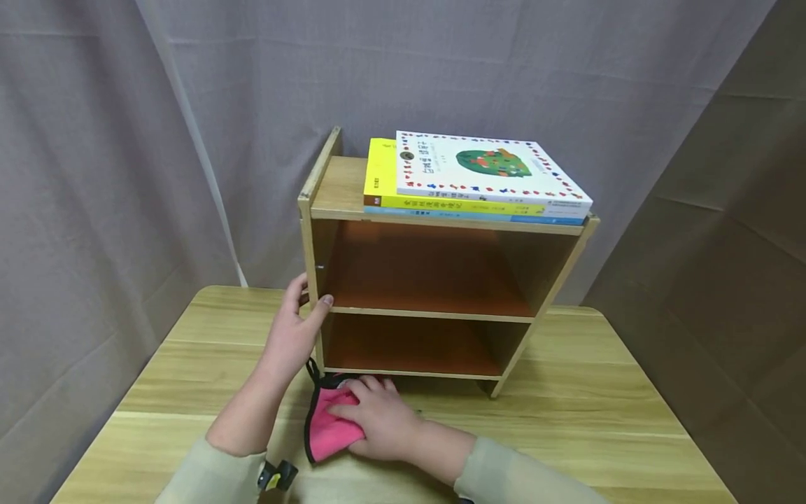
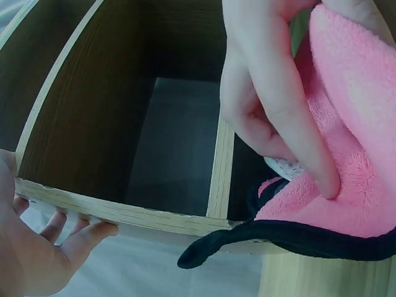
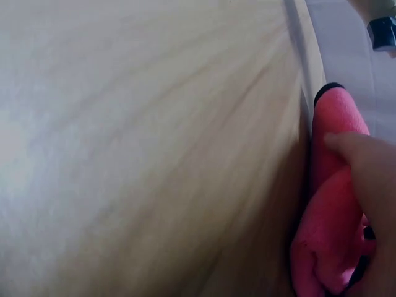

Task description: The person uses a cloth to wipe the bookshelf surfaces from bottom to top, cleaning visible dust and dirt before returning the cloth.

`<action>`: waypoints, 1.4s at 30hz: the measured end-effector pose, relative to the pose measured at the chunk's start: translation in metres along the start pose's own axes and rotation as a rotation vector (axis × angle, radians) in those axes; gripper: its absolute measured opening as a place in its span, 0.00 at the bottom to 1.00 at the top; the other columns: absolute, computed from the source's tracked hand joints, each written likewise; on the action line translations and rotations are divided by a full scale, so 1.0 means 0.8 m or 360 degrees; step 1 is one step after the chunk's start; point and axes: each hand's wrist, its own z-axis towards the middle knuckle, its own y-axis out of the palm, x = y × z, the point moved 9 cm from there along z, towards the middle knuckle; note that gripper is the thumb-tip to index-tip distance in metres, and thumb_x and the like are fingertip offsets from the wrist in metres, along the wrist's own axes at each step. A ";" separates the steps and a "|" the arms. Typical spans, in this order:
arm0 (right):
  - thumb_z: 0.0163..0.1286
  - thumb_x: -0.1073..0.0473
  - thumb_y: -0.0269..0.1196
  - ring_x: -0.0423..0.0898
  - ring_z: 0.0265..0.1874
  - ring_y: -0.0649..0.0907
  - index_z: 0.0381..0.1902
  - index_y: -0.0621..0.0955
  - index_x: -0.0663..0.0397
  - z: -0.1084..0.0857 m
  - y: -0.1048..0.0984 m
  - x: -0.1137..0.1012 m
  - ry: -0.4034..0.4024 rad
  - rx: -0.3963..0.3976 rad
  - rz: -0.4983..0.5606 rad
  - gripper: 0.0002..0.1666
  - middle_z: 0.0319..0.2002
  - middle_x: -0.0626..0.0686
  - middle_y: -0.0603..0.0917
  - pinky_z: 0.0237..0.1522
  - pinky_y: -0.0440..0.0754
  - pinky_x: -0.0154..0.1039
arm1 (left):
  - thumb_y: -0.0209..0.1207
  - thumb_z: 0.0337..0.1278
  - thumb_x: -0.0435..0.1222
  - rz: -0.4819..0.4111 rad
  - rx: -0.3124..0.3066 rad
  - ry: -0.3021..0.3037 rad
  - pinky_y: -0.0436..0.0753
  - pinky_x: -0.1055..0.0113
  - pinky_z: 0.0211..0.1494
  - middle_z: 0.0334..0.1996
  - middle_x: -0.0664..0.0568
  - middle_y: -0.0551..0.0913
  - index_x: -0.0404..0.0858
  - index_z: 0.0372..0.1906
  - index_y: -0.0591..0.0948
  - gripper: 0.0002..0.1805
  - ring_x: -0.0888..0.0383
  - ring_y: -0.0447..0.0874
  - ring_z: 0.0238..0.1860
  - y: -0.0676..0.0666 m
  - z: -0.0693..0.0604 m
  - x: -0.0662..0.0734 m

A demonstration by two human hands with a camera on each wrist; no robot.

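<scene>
Low down, right hand (image 1: 387, 422) gripping cloth (image 1: 329, 427) (pink), shelf (image 1: 428, 273) behind

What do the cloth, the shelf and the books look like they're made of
The cloth: probably plush synthetic, matte, from its fuzzy pink pile. The shelf: wood or wood-look board, matte, from grain lines on its edges. The books: likely paper, with flat printed covers; gloss unclear.

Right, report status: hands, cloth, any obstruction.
Left hand gripping side of bookshelf. Right hand holding pink cloth at bookshelf base. Books on top, clear of both hands.
</scene>
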 end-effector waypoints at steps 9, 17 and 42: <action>0.63 0.26 0.59 0.63 0.67 0.67 0.68 0.71 0.16 -0.002 0.019 0.017 0.0173 -0.0227 0.0232 0.35 0.76 0.55 0.58 0.49 0.77 0.66 | 0.57 0.70 0.44 0.0009 -0.0006 -0.0004 0.76 0.45 0.58 0.65 0.48 0.68 0.51 0.70 0.66 0.26 0.46 0.67 0.66 0.000 0.001 -0.003; 0.64 0.36 0.64 0.56 0.56 0.78 0.65 0.74 0.18 0.008 0.019 0.014 0.0102 -0.0212 0.0082 0.30 0.73 0.55 0.65 0.47 0.81 0.56 | 0.57 0.70 0.43 0.0004 -0.0011 -0.0008 0.76 0.44 0.58 0.66 0.47 0.68 0.51 0.70 0.66 0.26 0.45 0.66 0.66 0.000 0.000 -0.001; 0.67 0.49 0.66 0.46 0.46 0.80 0.51 0.84 0.30 0.013 0.003 0.007 0.0009 0.0107 0.0053 0.15 0.59 0.50 0.79 0.42 0.81 0.39 | 0.57 0.70 0.45 0.0002 -0.0011 -0.0010 0.75 0.46 0.60 0.66 0.50 0.67 0.52 0.69 0.67 0.26 0.47 0.67 0.66 0.000 0.000 -0.001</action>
